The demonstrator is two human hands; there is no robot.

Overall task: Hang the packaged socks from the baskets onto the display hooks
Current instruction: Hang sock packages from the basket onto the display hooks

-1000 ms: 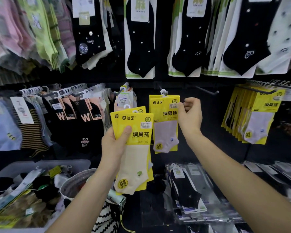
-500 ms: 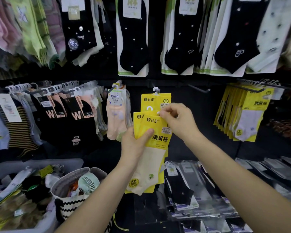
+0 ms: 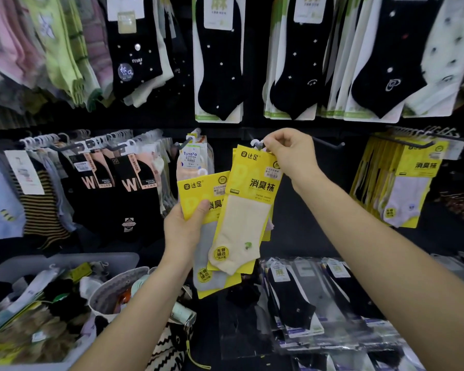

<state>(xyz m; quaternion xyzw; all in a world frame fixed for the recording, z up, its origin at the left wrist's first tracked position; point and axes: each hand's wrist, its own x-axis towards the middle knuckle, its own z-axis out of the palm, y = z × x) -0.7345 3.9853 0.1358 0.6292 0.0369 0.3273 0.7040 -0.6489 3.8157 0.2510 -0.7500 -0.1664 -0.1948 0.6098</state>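
Facing a dark sock wall (image 3: 340, 162), right hand (image 3: 289, 153) pinching a cream-sock pack (image 3: 248, 210), left hand (image 3: 184, 228) gripping a grey-sock pack (image 3: 198, 188).

Two hands (image 3: 184, 231) (image 3: 289, 153), two held sock packs (image 3: 196, 188) (image 3: 248, 210), two baskets (image 3: 65, 259) (image 3: 110, 293)

Glossy yellow card pack (image 3: 248, 180), knitted cream sock (image 3: 239, 231)

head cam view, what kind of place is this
Most likely a shop's sock section: display hooks on a dark wall crowded with carded socks, a barcode sticker on the yellow pack pinched by the right hand, and a bin of loose stock below.
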